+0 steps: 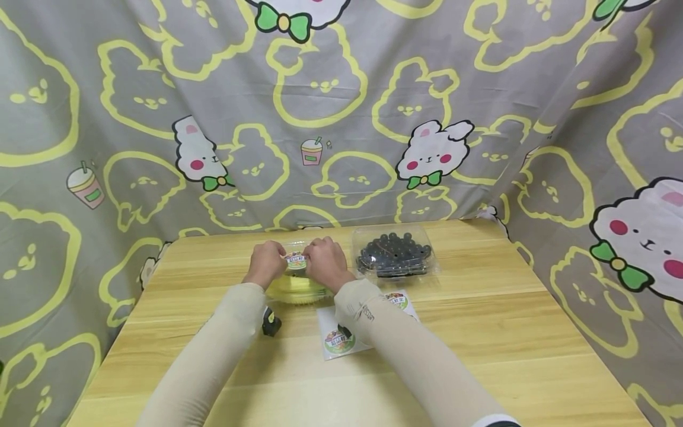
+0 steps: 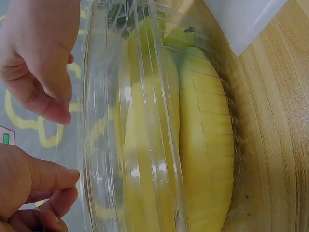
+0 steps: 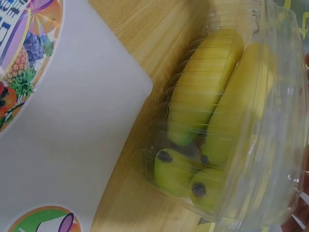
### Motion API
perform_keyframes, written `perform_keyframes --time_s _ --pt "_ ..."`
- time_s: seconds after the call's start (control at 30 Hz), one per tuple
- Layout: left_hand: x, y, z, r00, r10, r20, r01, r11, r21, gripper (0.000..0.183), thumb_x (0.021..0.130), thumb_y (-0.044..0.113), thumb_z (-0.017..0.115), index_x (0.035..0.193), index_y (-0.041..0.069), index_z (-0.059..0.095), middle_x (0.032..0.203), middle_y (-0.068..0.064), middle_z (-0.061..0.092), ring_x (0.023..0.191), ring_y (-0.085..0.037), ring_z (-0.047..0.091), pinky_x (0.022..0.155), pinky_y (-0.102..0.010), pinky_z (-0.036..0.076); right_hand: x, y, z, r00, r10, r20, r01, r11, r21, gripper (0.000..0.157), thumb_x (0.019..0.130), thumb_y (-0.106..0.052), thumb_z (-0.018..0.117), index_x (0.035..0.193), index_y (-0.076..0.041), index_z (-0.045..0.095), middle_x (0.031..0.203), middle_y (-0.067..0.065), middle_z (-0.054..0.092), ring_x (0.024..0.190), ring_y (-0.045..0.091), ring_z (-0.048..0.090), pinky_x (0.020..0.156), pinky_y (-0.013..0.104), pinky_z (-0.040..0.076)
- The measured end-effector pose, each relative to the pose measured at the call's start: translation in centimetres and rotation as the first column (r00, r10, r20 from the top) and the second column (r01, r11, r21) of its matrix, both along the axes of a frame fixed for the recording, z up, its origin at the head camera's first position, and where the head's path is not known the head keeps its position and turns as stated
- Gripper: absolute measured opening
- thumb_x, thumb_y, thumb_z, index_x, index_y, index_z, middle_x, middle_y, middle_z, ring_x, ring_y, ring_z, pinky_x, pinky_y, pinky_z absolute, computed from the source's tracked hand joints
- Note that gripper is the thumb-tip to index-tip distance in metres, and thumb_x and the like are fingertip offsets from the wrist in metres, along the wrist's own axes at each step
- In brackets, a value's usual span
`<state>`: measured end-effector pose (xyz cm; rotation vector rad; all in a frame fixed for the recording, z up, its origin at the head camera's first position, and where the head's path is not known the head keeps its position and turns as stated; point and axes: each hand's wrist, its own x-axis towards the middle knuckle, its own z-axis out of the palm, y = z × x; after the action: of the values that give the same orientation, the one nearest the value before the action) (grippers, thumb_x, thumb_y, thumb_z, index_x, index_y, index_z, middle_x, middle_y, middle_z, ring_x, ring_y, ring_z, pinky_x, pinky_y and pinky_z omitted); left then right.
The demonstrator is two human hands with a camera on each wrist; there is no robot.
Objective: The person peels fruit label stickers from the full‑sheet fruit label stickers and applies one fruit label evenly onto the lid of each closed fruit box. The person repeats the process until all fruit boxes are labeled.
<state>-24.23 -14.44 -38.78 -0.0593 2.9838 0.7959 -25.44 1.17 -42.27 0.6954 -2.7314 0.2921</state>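
Observation:
A round fruit-print sticker (image 1: 296, 260) spans the gap between the two hands, above a clear plastic clamshell box (image 1: 299, 293) of yellow bananas (image 2: 205, 140). My left hand (image 1: 267, 261) pinches its left edge, and my right hand (image 1: 325, 261) pinches the right edge. In the left wrist view, the left hand's thumb and finger come together beside the lid, with the right hand (image 2: 41, 53) higher up; the sticker does not show there. Green stem ends of the bananas (image 3: 174, 171) appear in the right wrist view, where only bits of fingers show at the right edge.
A second clear clamshell box (image 1: 395, 252) with dark round fruit stands right of the bananas. A white sheet of round stickers (image 1: 341, 341) lies in front, partly under the right forearm. A patterned curtain (image 1: 341, 196) hangs behind the wooden table (image 1: 480, 332).

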Motion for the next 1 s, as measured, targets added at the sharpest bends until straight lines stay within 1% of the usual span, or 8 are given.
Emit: perform_keyframes --time_s 0.07,0.13,0.2,0.3,0.4,0.53,0.7,1.0 --pt "0.01 0.01 -0.1 1.0 -0.003 0.003 0.003 1.0 -0.001 0.022 0.084 -0.002 0.057 0.101 -0.003 0.071 0.104 -0.02 0.067 0.087 -0.031 0.06 0.073 -0.04 0.053 0.07 0.03 0.04 1.0 -0.001 0.024 0.0 1.0 0.024 0.024 0.085 -0.014 0.061 0.101 -0.024 0.076 0.106 -0.003 0.068 0.091 0.017 0.058 0.078 0.028 0.048" --pt "0.06 0.05 -0.16 1.0 -0.006 0.005 0.006 1.0 -0.009 0.016 0.083 -0.002 0.058 0.088 -0.001 0.072 0.089 -0.014 0.069 0.073 -0.025 0.058 0.064 -0.035 0.05 0.1 0.07 -0.01 0.999 -0.002 0.041 0.001 0.999 0.041 0.026 0.085 -0.013 0.06 0.101 -0.025 0.077 0.108 -0.004 0.068 0.093 0.017 0.058 0.079 0.029 0.048" --pt "0.13 0.03 -0.23 1.0 -0.015 0.007 0.015 1.0 -0.011 0.016 0.083 -0.001 0.057 0.076 0.002 0.071 0.073 -0.008 0.066 0.059 -0.018 0.05 0.054 -0.03 0.044 0.14 0.12 -0.06 0.999 -0.004 0.052 0.001 0.999 0.046 0.027 0.086 -0.013 0.059 0.102 -0.026 0.077 0.109 -0.004 0.068 0.094 0.017 0.057 0.081 0.029 0.047" --pt "0.24 0.06 -0.19 1.0 -0.024 0.013 0.024 1.0 -0.012 0.021 0.086 0.002 0.057 0.069 0.004 0.069 0.06 -0.005 0.061 0.049 -0.013 0.041 0.049 -0.027 0.037 0.18 0.2 -0.11 0.999 -0.006 0.052 0.005 1.0 0.021 0.027 0.085 -0.013 0.059 0.101 -0.024 0.077 0.107 -0.004 0.068 0.093 0.017 0.058 0.081 0.029 0.047" --pt "0.3 0.09 -0.14 1.0 -0.02 0.003 0.02 1.0 -0.012 0.02 0.089 0.005 0.059 0.073 0.004 0.072 0.067 -0.006 0.065 0.053 -0.015 0.046 0.052 -0.029 0.041 0.24 0.28 -0.11 0.999 -0.012 0.05 0.012 1.0 0.0 0.027 0.083 -0.012 0.06 0.1 -0.024 0.076 0.106 -0.004 0.068 0.091 0.017 0.058 0.08 0.029 0.047" --pt "0.38 0.07 -0.15 1.0 -0.011 -0.002 0.011 1.0 -0.016 0.015 0.09 0.009 0.062 0.082 0.003 0.074 0.083 -0.009 0.069 0.068 -0.021 0.056 0.061 -0.034 0.048 0.28 0.33 -0.11 0.998 -0.016 0.065 0.017 1.0 -0.001 0.029 0.081 -0.011 0.06 0.101 -0.024 0.077 0.107 -0.004 0.068 0.092 0.017 0.058 0.08 0.03 0.047" --pt "0.46 0.05 -0.29 1.0 -0.009 0.005 0.009 1.0 -0.008 0.016 0.091 0.01 0.061 0.083 0.003 0.073 0.082 -0.01 0.069 0.069 -0.023 0.058 0.06 -0.034 0.048 0.27 0.25 -0.11 0.996 -0.012 0.086 0.011 1.0 0.017 0.028 0.083 -0.013 0.059 0.104 -0.022 0.075 0.107 -0.002 0.068 0.093 0.017 0.057 0.081 0.03 0.047" --pt "0.42 0.18 -0.25 0.999 -0.021 -0.033 0.021 0.999 -0.025 0.011 0.089 0.009 0.064 0.089 0.001 0.073 0.094 -0.015 0.07 0.082 -0.029 0.063 0.072 -0.043 0.053 0.37 0.26 -0.1 0.995 -0.029 0.091 0.028 1.0 0.014 0.02 0.091 -0.021 0.059 0.104 -0.019 0.074 0.107 -0.002 0.068 0.093 0.016 0.056 0.081 0.03 0.046"
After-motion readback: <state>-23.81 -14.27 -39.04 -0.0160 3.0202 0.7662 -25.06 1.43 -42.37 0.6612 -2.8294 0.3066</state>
